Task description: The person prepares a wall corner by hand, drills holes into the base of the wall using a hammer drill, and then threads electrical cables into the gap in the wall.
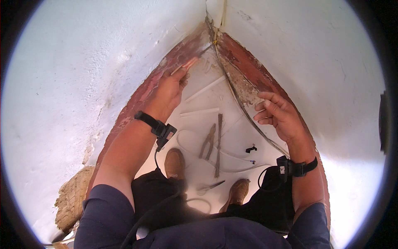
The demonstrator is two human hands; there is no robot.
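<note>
Up near the corner, my left hand is closed around a slim dark-tipped tool, whose kind I cannot make out. Its tip points toward a dark cable that runs down from the corner. On the right, my right hand is raised beside the cable, fingers bent and apart, with nothing visible in them. Below, between my hands, pliers lie next to a bundle of thin wire ties. Scissors rest on the white floor by my shoes.
White walls with reddish peeling lower bands meet at the far corner. White strips, thin white tubing and small black pieces are on the floor. A broken brown patch shows at lower left.
</note>
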